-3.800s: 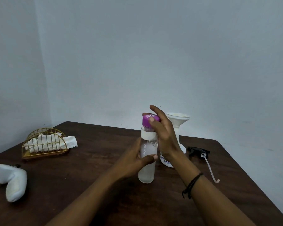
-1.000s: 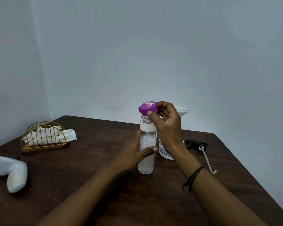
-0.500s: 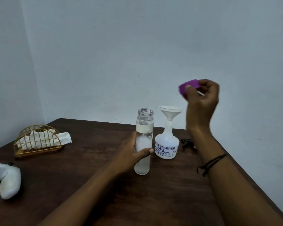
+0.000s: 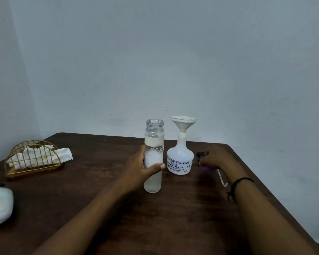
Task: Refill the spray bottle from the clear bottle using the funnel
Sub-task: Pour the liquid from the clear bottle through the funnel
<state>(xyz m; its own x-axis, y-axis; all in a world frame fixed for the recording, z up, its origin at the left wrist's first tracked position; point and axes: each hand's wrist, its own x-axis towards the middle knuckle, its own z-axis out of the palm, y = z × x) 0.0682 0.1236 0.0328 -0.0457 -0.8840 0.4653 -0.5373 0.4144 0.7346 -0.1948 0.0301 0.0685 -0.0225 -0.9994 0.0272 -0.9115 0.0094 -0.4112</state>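
From the head view, the left hand grips the clear bottle, fingers and thumb curled around its middle; the bottle stands upright and uncapped on the dark table. Just right of it stands the white spray bottle, with the funnel sitting in its neck. Further right, the right hand holds the purple cap low at the table (blurred; whether the cap touches the table, I cannot tell). The black spray head lies behind this hand. At far left there is a gold napkin holder.
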